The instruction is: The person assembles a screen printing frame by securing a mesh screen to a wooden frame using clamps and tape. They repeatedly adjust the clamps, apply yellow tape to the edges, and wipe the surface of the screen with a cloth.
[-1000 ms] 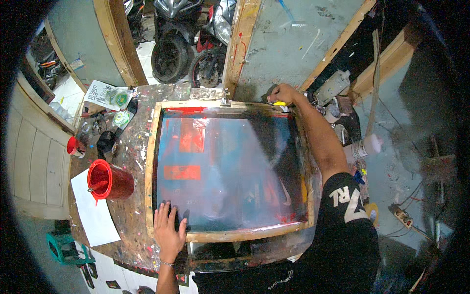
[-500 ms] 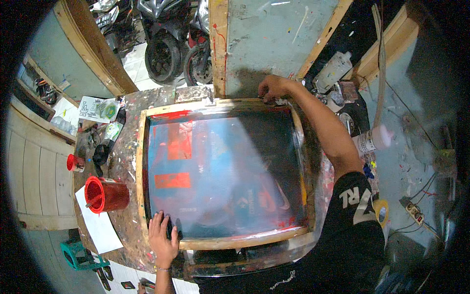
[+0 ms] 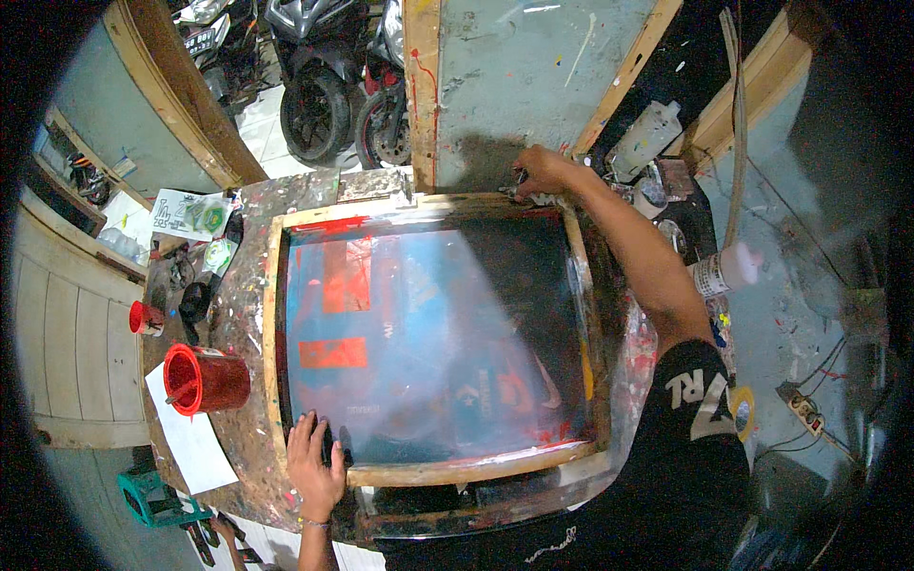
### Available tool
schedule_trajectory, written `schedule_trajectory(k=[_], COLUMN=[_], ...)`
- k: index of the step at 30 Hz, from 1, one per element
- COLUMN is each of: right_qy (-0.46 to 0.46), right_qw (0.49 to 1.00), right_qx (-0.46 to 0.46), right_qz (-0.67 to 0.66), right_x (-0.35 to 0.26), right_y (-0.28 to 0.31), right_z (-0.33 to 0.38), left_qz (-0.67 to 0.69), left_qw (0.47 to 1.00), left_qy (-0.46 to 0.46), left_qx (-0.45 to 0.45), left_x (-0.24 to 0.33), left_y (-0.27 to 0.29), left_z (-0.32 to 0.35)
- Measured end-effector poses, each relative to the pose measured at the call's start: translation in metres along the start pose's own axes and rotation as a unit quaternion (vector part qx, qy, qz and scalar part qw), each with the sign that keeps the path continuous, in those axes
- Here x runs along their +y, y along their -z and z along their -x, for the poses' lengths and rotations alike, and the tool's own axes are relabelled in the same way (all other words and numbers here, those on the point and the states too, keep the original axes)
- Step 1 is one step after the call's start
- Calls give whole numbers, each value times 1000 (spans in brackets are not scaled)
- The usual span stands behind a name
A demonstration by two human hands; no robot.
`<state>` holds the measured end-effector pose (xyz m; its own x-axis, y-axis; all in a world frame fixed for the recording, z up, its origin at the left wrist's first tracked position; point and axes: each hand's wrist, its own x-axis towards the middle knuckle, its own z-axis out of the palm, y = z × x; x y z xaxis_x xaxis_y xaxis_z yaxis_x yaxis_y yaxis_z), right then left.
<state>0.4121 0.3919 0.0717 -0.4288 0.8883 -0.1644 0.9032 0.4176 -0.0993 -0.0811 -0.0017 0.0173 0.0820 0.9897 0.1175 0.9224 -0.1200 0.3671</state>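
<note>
A wooden silk-screen frame (image 3: 271, 333) lies flat on the worktable. Its mesh (image 3: 419, 381) shows blue and dark tones with two red-orange blocks on the left. My left hand (image 3: 316, 468) rests on the frame's near left corner, fingers stretched out, holding nothing. At the far edge, toward the right corner, my right hand (image 3: 543, 174) has its fingers bent down around a small metallic piece by the frame. What exactly they grip is mostly hidden. To the left stands a red tub (image 3: 217, 379) of red ink with a stick in it.
Left on the paint-stained table (image 3: 228, 452) are a white sheet (image 3: 190, 438), a small red cup (image 3: 146, 318) and printed papers (image 3: 190, 214). Bottles (image 3: 725, 270) stand at the right. Another person's hand (image 3: 227, 528) shows low left near a green stool (image 3: 152, 500). Motorcycles (image 3: 319, 105) stand beyond.
My right hand has shifted slightly to the right along the far edge. My left hand stays on the near corner. Another person's hand has come into view at the lower left.
</note>
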Motion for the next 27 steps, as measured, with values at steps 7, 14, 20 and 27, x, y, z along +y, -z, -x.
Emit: schedule_trajectory(k=[7,14,20,27], right_qy=[-2,55,9,-60], right_qw=[998,997,1000,987], right_qx=[-39,-45,-6,68], right_qz=[-40,0,-3,131], right_x=[9,14,-22,-15], right_y=[-10,-6,34,-6], right_z=[-11,-10,12,-2], left_qz=[-2,-1,-2,4], left_qw=[1000,1000,1000,1000], left_qy=[7,6,10,12], left_qx=[3,-1,-2,2], left_x=[1,1,-3,-4], left_y=[0,-1,-1,-2], left_z=[0,-2,1,2])
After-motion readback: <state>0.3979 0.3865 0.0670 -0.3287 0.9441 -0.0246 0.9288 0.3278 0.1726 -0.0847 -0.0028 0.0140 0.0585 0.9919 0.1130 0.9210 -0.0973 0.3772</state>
